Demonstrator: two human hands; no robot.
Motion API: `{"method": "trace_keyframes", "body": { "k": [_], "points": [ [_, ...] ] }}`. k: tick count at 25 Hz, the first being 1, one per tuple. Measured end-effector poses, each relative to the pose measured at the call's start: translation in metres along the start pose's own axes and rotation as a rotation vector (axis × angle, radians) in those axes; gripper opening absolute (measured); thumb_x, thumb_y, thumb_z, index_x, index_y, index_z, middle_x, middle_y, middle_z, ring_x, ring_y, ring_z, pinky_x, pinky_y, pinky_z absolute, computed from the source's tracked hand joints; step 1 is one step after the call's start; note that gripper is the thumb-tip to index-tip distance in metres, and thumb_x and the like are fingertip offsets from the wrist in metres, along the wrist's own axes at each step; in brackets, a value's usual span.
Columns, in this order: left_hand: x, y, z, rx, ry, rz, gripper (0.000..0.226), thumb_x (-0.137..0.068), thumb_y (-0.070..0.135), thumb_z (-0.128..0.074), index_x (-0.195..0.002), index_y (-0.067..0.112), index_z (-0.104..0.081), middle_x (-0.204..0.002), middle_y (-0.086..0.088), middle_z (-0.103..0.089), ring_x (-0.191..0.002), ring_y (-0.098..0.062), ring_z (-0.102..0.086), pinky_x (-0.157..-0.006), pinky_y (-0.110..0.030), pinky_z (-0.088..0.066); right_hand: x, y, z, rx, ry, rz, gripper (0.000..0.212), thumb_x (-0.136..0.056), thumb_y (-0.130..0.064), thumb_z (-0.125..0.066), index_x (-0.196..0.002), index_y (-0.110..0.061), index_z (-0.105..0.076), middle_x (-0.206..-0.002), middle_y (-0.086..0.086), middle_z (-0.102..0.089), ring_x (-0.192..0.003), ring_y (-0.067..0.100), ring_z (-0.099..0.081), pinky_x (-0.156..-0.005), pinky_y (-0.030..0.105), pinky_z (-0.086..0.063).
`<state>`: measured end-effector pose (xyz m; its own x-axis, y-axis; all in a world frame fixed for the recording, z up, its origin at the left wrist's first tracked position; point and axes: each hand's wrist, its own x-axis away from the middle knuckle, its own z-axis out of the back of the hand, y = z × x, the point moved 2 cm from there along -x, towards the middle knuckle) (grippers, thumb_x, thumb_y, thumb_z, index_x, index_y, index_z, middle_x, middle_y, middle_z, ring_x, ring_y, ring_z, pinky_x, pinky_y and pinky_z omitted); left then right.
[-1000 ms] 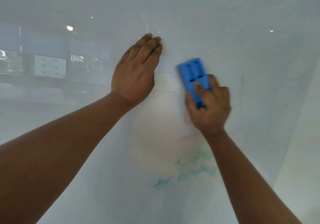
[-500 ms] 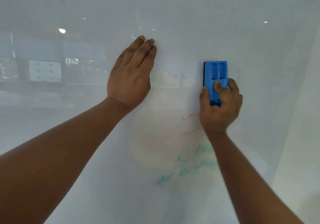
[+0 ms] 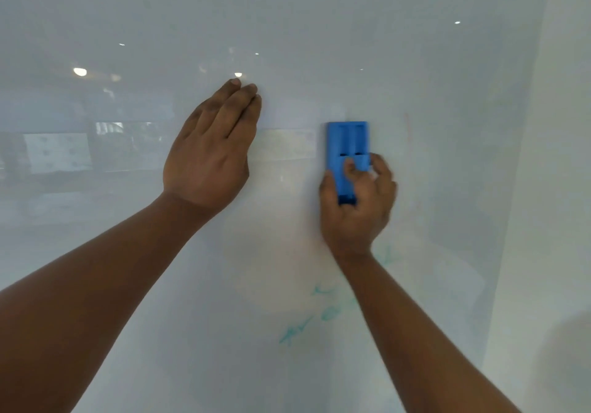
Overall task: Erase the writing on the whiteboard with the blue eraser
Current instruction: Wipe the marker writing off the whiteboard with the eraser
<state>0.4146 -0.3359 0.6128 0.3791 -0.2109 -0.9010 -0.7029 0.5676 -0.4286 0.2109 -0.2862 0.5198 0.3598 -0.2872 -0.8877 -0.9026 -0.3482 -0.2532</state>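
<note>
A glossy whiteboard [image 3: 319, 29] fills the view. My right hand [image 3: 358, 204] grips the lower half of the blue eraser [image 3: 347, 144], which stands upright and flat against the board right of centre. My left hand [image 3: 214, 147] lies flat on the board to the left, fingers together and pointing up, holding nothing. Smeared teal writing [image 3: 319, 313] shows below the eraser, partly behind my right forearm. A faint reddish streak [image 3: 406, 124] runs to the right of the eraser.
The board's right edge [image 3: 518, 188] meets a pale wall [image 3: 559, 188]. Reflections of ceiling lights [image 3: 80, 71] and windows [image 3: 108, 129] show on the board's left side.
My right hand slid the eraser right, then back left and slightly down. The red squiggles seen below the eraser earlier are no longer visible. My left hand stayed in place on the board.
</note>
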Motion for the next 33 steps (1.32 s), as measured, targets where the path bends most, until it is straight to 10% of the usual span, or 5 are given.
{"method": "trace_keyframes", "body": {
  "k": [4, 9, 14, 18, 33],
  "points": [
    [0.001, 0.003, 0.001, 0.019, -0.032, 0.000, 0.054, -0.093, -0.014, -0.041, -0.146, -0.005, -0.047, -0.150, -0.022, -0.050, -0.145, -0.038, -0.042, -0.120, -0.044, -0.033, -0.004, 0.009, 0.015, 0.009, -0.241, 0.459, 0.029, -0.084, -0.026, -0.080, -0.108, -0.020, -0.065, -0.119, 0.022, -0.068, -0.078, 0.034, -0.059, -0.067, 0.038, -0.051],
    [-0.002, 0.005, 0.001, 0.028, -0.054, 0.040, 0.054, -0.094, -0.011, -0.040, -0.146, -0.003, -0.048, -0.150, -0.020, -0.050, -0.144, -0.036, -0.042, -0.120, -0.044, -0.034, -0.029, 0.038, 0.017, 0.060, -0.001, -0.072, 0.028, -0.087, -0.029, -0.076, -0.111, -0.025, -0.063, -0.129, 0.018, -0.066, -0.087, 0.037, -0.059, -0.075, 0.038, -0.050],
    [-0.004, 0.006, 0.004, 0.036, -0.025, 0.063, 0.052, -0.093, -0.005, -0.039, -0.142, -0.002, -0.053, -0.146, -0.020, -0.054, -0.140, -0.037, -0.047, -0.117, -0.045, -0.036, -0.033, 0.042, 0.024, 0.068, -0.167, 0.374, 0.024, -0.086, -0.026, -0.078, -0.105, -0.021, -0.064, -0.123, 0.019, -0.069, -0.077, 0.033, -0.055, -0.066, 0.037, -0.050],
    [-0.012, 0.015, -0.005, 0.073, 0.018, 0.098, 0.058, -0.083, -0.011, -0.035, -0.134, -0.003, -0.060, -0.135, -0.022, -0.060, -0.130, -0.042, -0.051, -0.108, -0.050, -0.044, -0.051, 0.047, 0.018, 0.011, 0.016, -0.081, 0.025, -0.087, -0.027, -0.076, -0.109, -0.026, -0.064, -0.126, 0.012, -0.068, -0.080, 0.033, -0.053, -0.071, 0.040, -0.049],
    [-0.036, 0.030, -0.019, 0.049, 0.024, 0.064, 0.064, -0.075, -0.012, -0.031, -0.129, -0.003, -0.065, -0.125, -0.021, -0.067, -0.116, -0.044, -0.058, -0.096, -0.053, -0.052, -0.098, 0.086, 0.025, 0.023, -0.150, 0.248, 0.023, -0.092, -0.030, -0.072, -0.110, -0.017, -0.066, -0.126, 0.014, -0.068, -0.080, 0.037, -0.059, -0.074, 0.038, -0.048]
  ]
}}
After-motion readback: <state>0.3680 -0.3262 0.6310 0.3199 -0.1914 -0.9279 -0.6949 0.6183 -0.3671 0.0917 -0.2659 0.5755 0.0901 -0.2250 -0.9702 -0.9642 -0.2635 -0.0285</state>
